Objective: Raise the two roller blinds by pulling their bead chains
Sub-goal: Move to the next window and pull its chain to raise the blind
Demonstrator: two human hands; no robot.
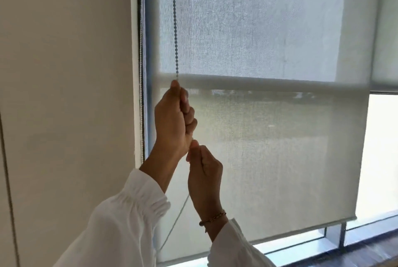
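A pale translucent roller blind covers most of the window; its bottom bar hangs a little above the sill. A bead chain runs down in front of the blind's left side. My left hand is shut on the chain at about mid-height. Just below it, my right hand is shut on the same chain, which trails slack down and to the left. A second blind hangs at the far right, its lower edge raised to mid-height. Another bead chain hangs along the window frame.
A plain cream wall fills the left half. The window frame's left edge stands beside the hands. Bright uncovered glass shows at the right, with the sill and a metal post below.
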